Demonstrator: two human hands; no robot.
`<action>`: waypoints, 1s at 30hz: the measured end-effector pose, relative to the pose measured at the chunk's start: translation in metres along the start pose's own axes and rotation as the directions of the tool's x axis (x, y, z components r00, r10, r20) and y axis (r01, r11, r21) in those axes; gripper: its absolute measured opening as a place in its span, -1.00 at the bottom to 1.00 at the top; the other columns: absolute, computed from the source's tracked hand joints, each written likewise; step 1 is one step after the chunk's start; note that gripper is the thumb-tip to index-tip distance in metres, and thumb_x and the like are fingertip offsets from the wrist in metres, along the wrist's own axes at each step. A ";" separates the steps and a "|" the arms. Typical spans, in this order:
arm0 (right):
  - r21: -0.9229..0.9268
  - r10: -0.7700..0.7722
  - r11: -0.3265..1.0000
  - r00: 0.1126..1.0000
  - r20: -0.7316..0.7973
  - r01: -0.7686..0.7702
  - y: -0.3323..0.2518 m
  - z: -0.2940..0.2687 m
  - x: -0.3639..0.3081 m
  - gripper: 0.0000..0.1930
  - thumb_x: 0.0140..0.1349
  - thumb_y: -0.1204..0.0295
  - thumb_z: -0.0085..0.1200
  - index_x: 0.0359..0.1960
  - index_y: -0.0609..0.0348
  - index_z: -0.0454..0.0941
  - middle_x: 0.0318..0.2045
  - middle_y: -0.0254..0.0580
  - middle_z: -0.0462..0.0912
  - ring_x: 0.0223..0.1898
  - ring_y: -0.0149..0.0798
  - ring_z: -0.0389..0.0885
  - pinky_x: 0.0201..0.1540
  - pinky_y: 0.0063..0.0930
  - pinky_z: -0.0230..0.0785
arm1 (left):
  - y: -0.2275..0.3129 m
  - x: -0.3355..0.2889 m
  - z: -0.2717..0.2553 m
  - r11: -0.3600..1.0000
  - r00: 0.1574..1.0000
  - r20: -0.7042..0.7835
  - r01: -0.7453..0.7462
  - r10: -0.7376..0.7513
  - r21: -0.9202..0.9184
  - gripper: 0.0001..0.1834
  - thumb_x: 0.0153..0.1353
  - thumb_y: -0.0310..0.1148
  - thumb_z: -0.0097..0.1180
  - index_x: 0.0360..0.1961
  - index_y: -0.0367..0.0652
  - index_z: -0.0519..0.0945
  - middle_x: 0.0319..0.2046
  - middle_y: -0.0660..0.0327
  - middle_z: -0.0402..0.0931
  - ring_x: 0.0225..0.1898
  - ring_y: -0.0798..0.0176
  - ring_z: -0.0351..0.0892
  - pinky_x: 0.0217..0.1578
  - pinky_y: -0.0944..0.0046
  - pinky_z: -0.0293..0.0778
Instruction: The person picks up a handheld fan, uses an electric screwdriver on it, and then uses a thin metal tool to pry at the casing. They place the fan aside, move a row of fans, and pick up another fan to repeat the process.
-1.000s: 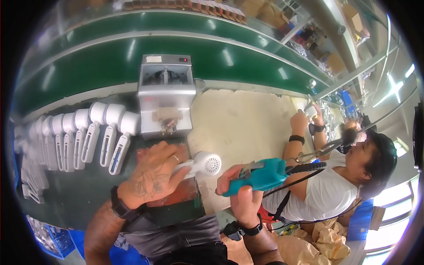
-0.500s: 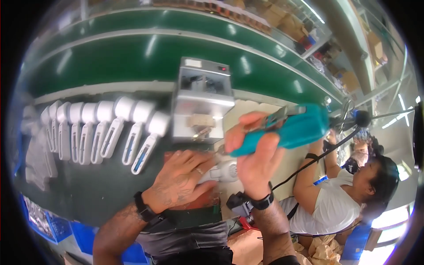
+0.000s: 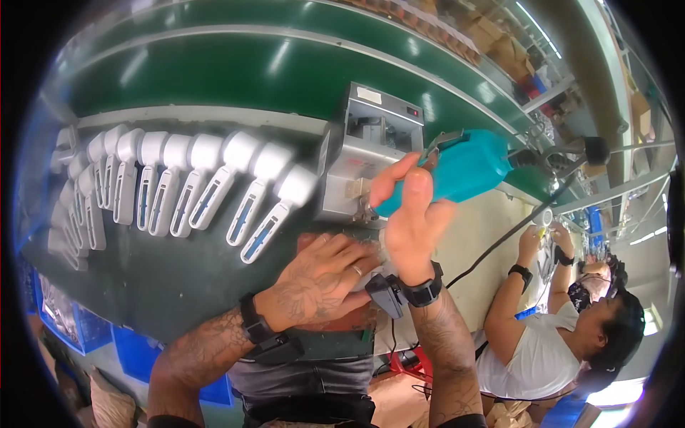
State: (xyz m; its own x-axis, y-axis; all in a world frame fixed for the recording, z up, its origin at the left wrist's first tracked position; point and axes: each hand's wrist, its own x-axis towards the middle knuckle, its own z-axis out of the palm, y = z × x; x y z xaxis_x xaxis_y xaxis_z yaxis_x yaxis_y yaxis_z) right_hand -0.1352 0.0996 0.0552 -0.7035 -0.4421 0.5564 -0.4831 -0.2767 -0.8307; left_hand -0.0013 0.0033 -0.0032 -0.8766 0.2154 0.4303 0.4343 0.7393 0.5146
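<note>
My right hand (image 3: 414,221) is wrapped round a teal electric screwdriver (image 3: 467,165), held tilted with its cord end up to the right. The tool's tip is hidden behind my fingers. My left hand (image 3: 321,282) lies closed over a white plastic piece (image 3: 382,271), of which only a sliver shows between it and my right wrist. Beneath is a reddish-brown mat (image 3: 335,324). Left of my hands stands a row of several white round-headed pieces with slotted handles (image 3: 260,232). Beyond my left hand is a grey metal screw feeder (image 3: 371,160).
Past the dark green worktop (image 3: 178,285) runs a green conveyor belt (image 3: 228,78). A black cable (image 3: 492,250) trails from near the screwdriver. A co-worker in a white shirt (image 3: 539,349) sits at right. Blue bins (image 3: 139,357) stand below the left edge.
The view has turned, so the bench appears shifted to the right. Both hands stay close together; the white piece under my left hand is more covered now. The screwdriver remains in my right hand.
</note>
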 end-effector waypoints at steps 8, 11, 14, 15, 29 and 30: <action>-0.008 0.148 0.989 0.983 -0.106 -0.150 -0.037 -0.015 -0.034 -0.38 0.45 -0.15 0.05 -0.08 0.33 0.44 -0.54 -0.21 0.51 -0.52 -0.32 0.50 -0.44 -0.43 0.38 | -0.002 0.004 0.001 1.000 0.998 -0.057 -0.010 0.008 -0.023 -0.48 0.16 -0.13 0.34 0.07 -0.20 0.61 0.01 0.14 0.54 0.00 0.04 0.48 0.04 0.05 0.41; -0.020 0.142 0.989 0.977 -0.160 -0.147 -0.053 -0.024 -0.042 -0.21 0.33 -0.32 0.07 -0.06 0.37 0.42 -0.57 -0.22 0.46 -0.55 -0.28 0.49 -0.48 -0.42 0.36 | -0.001 0.006 0.000 1.000 0.999 -0.053 -0.011 0.011 -0.005 -0.48 0.16 -0.12 0.34 0.06 -0.21 0.61 0.02 0.14 0.54 0.00 0.05 0.48 0.04 0.06 0.41; -0.055 0.173 0.982 0.978 -0.116 -0.181 -0.047 -0.029 -0.052 -0.18 0.29 -0.34 0.11 -0.07 0.40 0.41 -0.56 -0.19 0.48 -0.57 -0.28 0.50 -0.49 -0.40 0.37 | -0.002 0.004 0.000 1.000 0.999 -0.047 0.007 -0.008 -0.028 -0.49 0.15 -0.14 0.36 0.06 -0.19 0.61 0.04 0.16 0.54 -0.01 0.06 0.49 0.03 0.07 0.41; -0.054 0.173 0.982 0.978 -0.118 -0.180 -0.046 -0.030 -0.054 -0.18 0.29 -0.34 0.11 -0.07 0.40 0.41 -0.56 -0.19 0.48 -0.57 -0.28 0.50 -0.49 -0.40 0.37 | -0.002 0.004 0.000 0.999 0.999 -0.048 0.017 -0.019 -0.037 -0.49 0.15 -0.15 0.37 0.06 -0.18 0.62 0.04 0.17 0.54 -0.01 0.07 0.49 0.03 0.07 0.41; 0.042 0.189 0.981 0.980 -0.054 -0.187 -0.022 -0.033 -0.075 -0.51 0.47 0.00 0.09 -0.20 0.30 0.47 -0.46 -0.17 0.58 -0.44 -0.31 0.57 -0.37 -0.44 0.40 | 0.006 0.008 -0.006 1.000 1.000 -0.005 0.025 -0.025 -0.003 -0.46 0.13 -0.19 0.37 0.13 -0.13 0.60 0.06 0.16 0.55 -0.01 0.03 0.50 0.02 0.04 0.45; 0.034 0.184 0.983 0.981 -0.064 -0.182 -0.022 -0.037 -0.076 -0.51 0.47 0.00 0.09 -0.20 0.30 0.47 -0.46 -0.17 0.58 -0.44 -0.31 0.57 -0.37 -0.44 0.40 | 0.008 0.009 -0.006 0.999 0.999 -0.009 0.050 -0.050 -0.009 -0.46 0.13 -0.20 0.37 0.13 -0.12 0.59 0.06 0.16 0.55 -0.01 0.02 0.51 0.03 0.04 0.45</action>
State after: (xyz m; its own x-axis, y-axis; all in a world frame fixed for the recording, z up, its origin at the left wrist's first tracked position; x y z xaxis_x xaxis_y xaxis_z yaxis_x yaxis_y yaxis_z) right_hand -0.0902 0.1708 0.0323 -0.8123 -0.4300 0.3941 -0.3287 -0.2206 -0.9183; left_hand -0.0044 0.0072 0.0087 -0.8952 0.1725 0.4109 0.3920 0.7433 0.5421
